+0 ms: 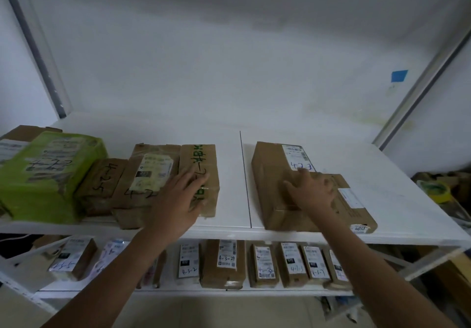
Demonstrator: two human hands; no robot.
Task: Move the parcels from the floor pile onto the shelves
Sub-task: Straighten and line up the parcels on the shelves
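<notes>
On the white upper shelf [293, 129] lie several parcels. My left hand [178, 197] rests flat, fingers straight, on a narrow brown parcel with green lettering [201, 157], which lies beside a taped brown parcel with a pale label [150, 172]. My right hand [314, 191] presses with spread fingers on a long brown box [270, 175] with a white label. A flatter brown box [356, 205] lies against its right side, partly under my fingers.
A green-wrapped parcel [46, 172] and a small brown parcel [102, 182] fill the shelf's left end. The lower shelf [178, 293] holds a row of labelled parcels [224, 261]. Metal uprights [38, 47] frame the shelf. Clutter with a tape roll [437, 190] sits at right.
</notes>
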